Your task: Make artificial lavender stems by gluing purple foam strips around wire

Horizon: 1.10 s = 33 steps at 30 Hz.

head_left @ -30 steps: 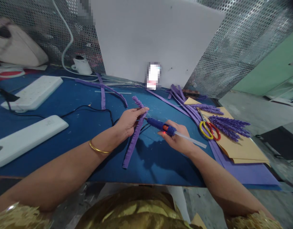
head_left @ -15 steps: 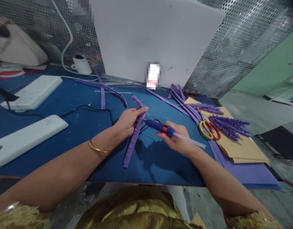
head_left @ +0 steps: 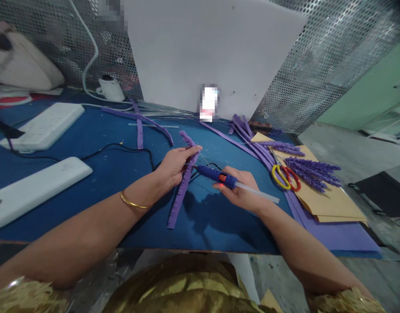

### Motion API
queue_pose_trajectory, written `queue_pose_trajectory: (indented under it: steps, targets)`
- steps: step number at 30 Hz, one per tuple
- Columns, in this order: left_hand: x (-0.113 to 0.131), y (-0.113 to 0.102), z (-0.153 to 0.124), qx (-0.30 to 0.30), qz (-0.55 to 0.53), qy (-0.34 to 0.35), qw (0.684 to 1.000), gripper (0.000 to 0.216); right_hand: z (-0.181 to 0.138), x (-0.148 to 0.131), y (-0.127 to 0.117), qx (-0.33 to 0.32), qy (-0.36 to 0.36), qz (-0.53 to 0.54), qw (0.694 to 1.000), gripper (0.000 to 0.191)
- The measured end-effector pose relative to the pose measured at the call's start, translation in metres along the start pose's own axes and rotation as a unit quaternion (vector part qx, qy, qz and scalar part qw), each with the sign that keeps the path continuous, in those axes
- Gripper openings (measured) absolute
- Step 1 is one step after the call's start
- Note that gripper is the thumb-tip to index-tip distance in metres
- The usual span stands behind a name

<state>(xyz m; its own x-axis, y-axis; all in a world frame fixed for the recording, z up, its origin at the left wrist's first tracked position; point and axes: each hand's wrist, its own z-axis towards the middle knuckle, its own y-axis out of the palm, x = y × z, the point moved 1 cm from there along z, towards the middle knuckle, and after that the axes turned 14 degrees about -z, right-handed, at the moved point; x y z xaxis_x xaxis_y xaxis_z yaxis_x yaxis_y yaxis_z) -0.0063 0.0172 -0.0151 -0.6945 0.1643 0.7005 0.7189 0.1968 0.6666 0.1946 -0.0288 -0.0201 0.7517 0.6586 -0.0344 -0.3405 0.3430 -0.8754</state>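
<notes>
Though near strip (head_left: 181, 198), nozzle (head_left: 195, 167) contact unclear

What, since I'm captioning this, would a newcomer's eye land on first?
Probably the blue glue gun in the right hand, its tip close to the fringed purple strip the left hand holds at centre. Then perhaps the bright pixelated rectangle before the white board at the back, and the red-and-yellow scissors on the right.

Blue tabletop (head_left: 115, 174) across mid-frame. On it: white power strip (head_left: 46, 125), upper left; long white case (head_left: 40, 191), left edge; black cord (head_left: 134, 150), left of centre; purple strips (head_left: 140, 134) above; purple paper (head_left: 343, 237), lower right.
</notes>
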Motion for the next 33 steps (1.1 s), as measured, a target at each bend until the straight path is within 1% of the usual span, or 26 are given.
queue_pose_trajectory:
  steps: [5, 13, 16, 18, 20, 22, 24, 26, 28, 30, 31, 33]
  targets:
    - [-0.001, -0.001, 0.001, -0.001, -0.001, 0.000, 1.000, 0.032, 0.000, -0.001, -0.001, 0.004, -0.016, -0.002, 1.000, 0.031]
    - [-0.001, -0.001, 0.003, 0.006, -0.004, 0.004, 1.000, 0.024, 0.001, -0.001, -0.002, -0.011, -0.013, 0.015, 1.000, 0.030]
    - [0.000, -0.003, 0.005, 0.020, -0.016, -0.009, 1.000, 0.023, 0.001, 0.002, -0.003, -0.031, 0.016, 0.064, 0.997, 0.028]
    - [0.000, -0.004, 0.006, 0.031, -0.020, -0.014, 0.999, 0.022, 0.001, 0.005, -0.003, -0.035, 0.064, 0.126, 0.989, 0.029]
    - [0.000, -0.004, 0.008, 0.039, -0.022, -0.016, 0.999, 0.022, 0.002, 0.008, -0.002, -0.019, 0.132, 0.219, 0.967, 0.034]
    - [-0.001, -0.005, 0.008, 0.045, -0.026, -0.024, 0.998, 0.022, 0.004, 0.012, -0.002, -0.003, 0.192, 0.311, 0.931, 0.040]
    - [-0.002, -0.005, 0.008, 0.045, -0.034, -0.034, 0.998, 0.022, 0.007, 0.016, 0.000, 0.015, 0.228, 0.371, 0.900, 0.044]
    - [-0.002, -0.005, 0.008, 0.042, -0.033, -0.044, 0.998, 0.021, 0.010, 0.022, 0.004, 0.049, 0.264, 0.408, 0.873, 0.042]
    - [-0.002, -0.004, 0.006, 0.042, -0.025, -0.049, 0.998, 0.020, 0.013, 0.029, 0.010, 0.083, 0.322, 0.450, 0.829, 0.033]
    - [-0.002, -0.004, 0.004, 0.041, -0.019, -0.047, 0.998, 0.021, 0.015, 0.037, 0.019, 0.090, 0.392, 0.495, 0.770, 0.022]
    - [-0.001, -0.003, 0.003, 0.037, -0.018, -0.047, 0.998, 0.021, 0.015, 0.040, 0.022, 0.085, 0.424, 0.513, 0.742, 0.021]
    - [0.000, -0.001, -0.002, 0.027, -0.014, -0.051, 0.998, 0.023, 0.016, 0.044, 0.028, 0.066, 0.455, 0.530, 0.712, 0.021]
